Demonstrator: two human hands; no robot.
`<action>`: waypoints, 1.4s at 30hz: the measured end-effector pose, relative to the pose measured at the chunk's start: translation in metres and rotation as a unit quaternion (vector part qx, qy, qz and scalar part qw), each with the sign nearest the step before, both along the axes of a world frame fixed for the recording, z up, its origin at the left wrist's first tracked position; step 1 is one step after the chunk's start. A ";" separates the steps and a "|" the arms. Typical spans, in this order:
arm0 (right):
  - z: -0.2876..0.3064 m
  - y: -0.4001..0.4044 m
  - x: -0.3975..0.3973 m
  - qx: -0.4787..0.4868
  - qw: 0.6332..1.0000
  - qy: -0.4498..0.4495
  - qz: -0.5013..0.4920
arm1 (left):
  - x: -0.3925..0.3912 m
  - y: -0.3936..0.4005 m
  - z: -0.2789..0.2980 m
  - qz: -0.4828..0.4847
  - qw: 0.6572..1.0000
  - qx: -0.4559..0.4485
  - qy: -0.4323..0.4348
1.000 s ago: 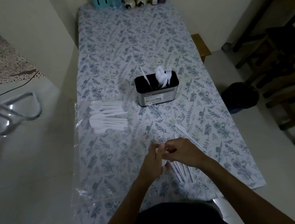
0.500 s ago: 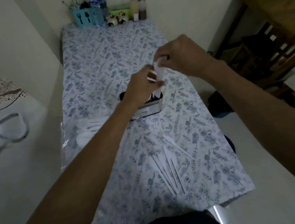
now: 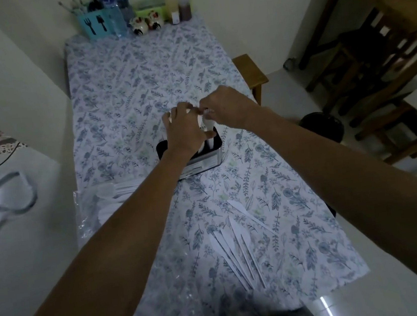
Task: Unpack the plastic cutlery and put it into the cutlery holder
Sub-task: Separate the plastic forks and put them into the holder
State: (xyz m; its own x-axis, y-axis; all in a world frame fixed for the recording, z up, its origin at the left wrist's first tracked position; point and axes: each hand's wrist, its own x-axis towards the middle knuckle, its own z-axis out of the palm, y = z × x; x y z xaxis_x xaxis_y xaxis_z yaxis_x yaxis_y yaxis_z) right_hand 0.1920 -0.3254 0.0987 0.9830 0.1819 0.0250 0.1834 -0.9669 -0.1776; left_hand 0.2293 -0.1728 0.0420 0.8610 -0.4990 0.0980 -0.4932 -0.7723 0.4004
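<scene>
Above the cutlery holder (image 3: 203,158), both hands meet.
The left hand (image 3: 182,129) and right hand (image 3: 225,109) pinch one white plastic piece (image 3: 204,122); empty wrappers (image 3: 236,248) lie nearer the person.

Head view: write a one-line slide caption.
Both hands, left and right, hold white plastic cutlery over the black cutlery holder.

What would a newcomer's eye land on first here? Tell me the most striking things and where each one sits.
First, the left hand and right hand meeting over the black cutlery holder at mid-table, pinching something small and white between them. Next, the fan of empty white wrappers lying on the floral tablecloth near the front edge. Then the still-packed white cutlery on clear plastic at the table's left edge.
</scene>
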 end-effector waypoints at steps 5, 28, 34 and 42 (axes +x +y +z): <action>-0.030 0.002 -0.008 0.011 0.997 0.030 -0.066 | -0.012 0.016 0.011 0.008 0.999 0.048 0.021; -0.149 0.121 -0.323 0.241 0.944 0.094 -0.205 | -0.251 0.099 -0.096 0.233 0.654 -0.429 0.578; -0.171 0.109 -0.328 0.158 0.904 0.206 -0.341 | -0.266 0.131 -0.109 0.357 0.556 -0.463 0.591; -0.162 0.102 -0.327 0.213 0.908 0.083 -0.352 | -0.271 0.135 -0.104 0.325 0.559 -0.458 0.610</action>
